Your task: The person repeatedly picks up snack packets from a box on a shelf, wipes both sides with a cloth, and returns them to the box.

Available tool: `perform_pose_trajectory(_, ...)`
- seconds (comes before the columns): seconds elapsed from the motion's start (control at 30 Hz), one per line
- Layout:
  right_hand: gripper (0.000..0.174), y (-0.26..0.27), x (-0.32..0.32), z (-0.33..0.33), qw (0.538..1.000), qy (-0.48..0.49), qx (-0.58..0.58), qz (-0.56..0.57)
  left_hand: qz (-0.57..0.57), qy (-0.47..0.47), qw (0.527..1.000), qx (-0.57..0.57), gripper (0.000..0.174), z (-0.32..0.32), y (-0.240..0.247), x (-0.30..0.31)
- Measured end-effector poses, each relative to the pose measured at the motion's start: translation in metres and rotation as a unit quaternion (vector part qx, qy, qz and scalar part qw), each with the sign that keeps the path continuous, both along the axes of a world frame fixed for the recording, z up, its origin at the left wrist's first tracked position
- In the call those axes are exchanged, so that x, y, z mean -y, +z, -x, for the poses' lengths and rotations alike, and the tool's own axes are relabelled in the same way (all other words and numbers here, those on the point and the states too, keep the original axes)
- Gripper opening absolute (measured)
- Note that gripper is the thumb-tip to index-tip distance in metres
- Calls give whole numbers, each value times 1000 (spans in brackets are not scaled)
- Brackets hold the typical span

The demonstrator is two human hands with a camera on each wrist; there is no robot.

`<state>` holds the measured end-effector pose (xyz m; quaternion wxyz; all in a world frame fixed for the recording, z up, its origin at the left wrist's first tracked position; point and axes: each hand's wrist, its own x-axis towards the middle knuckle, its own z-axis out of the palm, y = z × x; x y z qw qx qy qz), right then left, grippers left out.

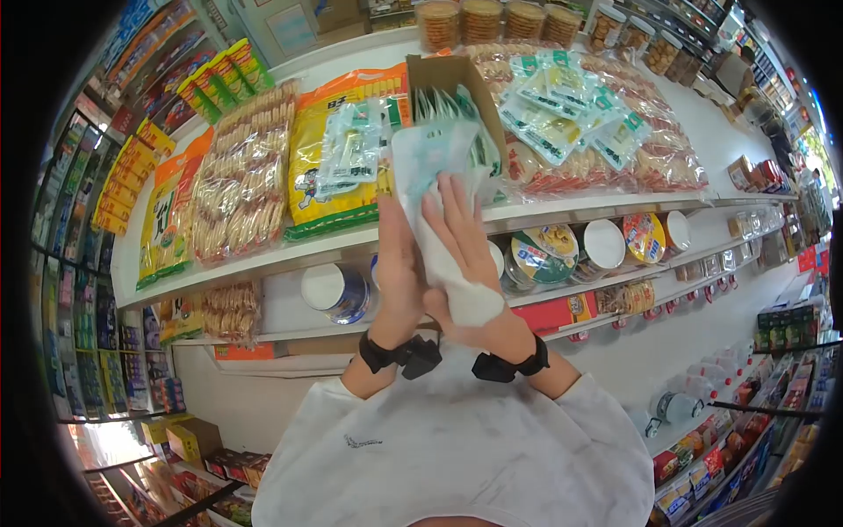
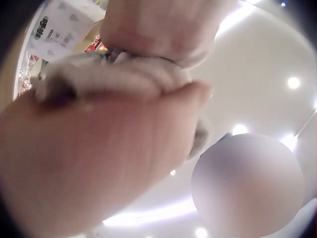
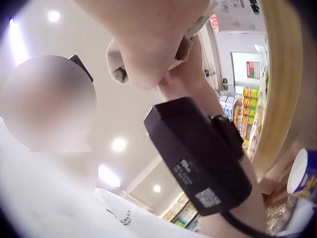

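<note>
A white cloth (image 1: 474,303) is held between my two palms, in front of the shelf's edge. My left hand (image 1: 399,268) stands on edge along the cloth's left side, its fingers straight and pointing away from me. Extended fingers of my right hand (image 1: 465,237) lie along the cloth from the other side. In the left wrist view the bunched cloth (image 2: 119,79) is sandwiched between the hands, with folds sticking out. The right wrist view shows a cloth end (image 3: 116,62) beside my right hand (image 3: 148,39); the hands hide the rest.
Just beyond the fingertips stands an open cardboard box (image 1: 492,105) of packets with a pale printed front (image 1: 430,149). Loose packets (image 1: 575,105) lie right of it, yellow bags (image 1: 342,149) left. The white shelf edge (image 1: 536,208) runs above tubs (image 1: 334,292) on a lower shelf.
</note>
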<state>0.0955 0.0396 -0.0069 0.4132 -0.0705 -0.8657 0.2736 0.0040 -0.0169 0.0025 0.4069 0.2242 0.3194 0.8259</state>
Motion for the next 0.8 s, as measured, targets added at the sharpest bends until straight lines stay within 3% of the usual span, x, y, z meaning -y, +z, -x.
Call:
perform_pose_trajectory(0.03, 83, 4, -1, 1, 1000, -15, -3, -5, 28, -6, 999, -13, 66, -3, -3, -1)
perform_pose_trajectory(0.13, 83, 20, -8, 1, 999, -32, -7, -39, 25, 54, 970, -237, 61, -11, 3, 7)
perform_pose_trajectory(0.2, 81, 31, -16, -2, 997, -37, 6, -71, 18, -16, 999, -36, 63, -17, 16, 6)
perform_pose_trajectory(0.4, 59, 58, -49, -7, 982, -54, 66, -169, 157, -21, 961, -228, 65, -10, -7, -2)
perform_pose_trajectory(0.43, 52, 55, -53, -6, 993, -66, 24, -93, 144, -22, 953, -265, 53, -4, -6, -5)
perform_pose_trajectory(0.5, 44, 42, -59, -7, 992, -88, -59, 61, 102, 9, 938, -332, 47, -8, 7, -3)
perform_pose_trajectory(0.53, 43, 42, -60, -13, 965, -42, -114, 232, 80, 26, 928, -364, 44, -10, 15, -2)
perform_pose_trajectory(0.57, 42, 41, -58, -20, 904, 9, -164, 395, 59, 26, 959, -275, 38, -11, 16, -1)
perform_pose_trajectory(0.6, 41, 41, -54, -25, 811, 60, -206, 544, 40, 42, 964, -259, 38, -7, 17, -2)
perform_pose_trajectory(0.67, 38, 32, -36, -24, 762, 117, -247, 587, 2, 76, 971, -227, 39, 2, 19, -4)
perform_pose_trajectory(0.7, 37, 24, -26, -25, 734, 143, -266, 608, 23, 122, 955, -268, 41, 5, 14, -8)
perform_pose_trajectory(0.77, 38, -8, -8, -37, 903, 24, -124, 410, 37, 109, 965, -238, 40, 8, 15, -13)
perform_pose_trajectory(0.8, 39, -18, -4, -40, 954, -37, -49, 295, 45, 99, 969, -223, 40, 9, 15, -16)
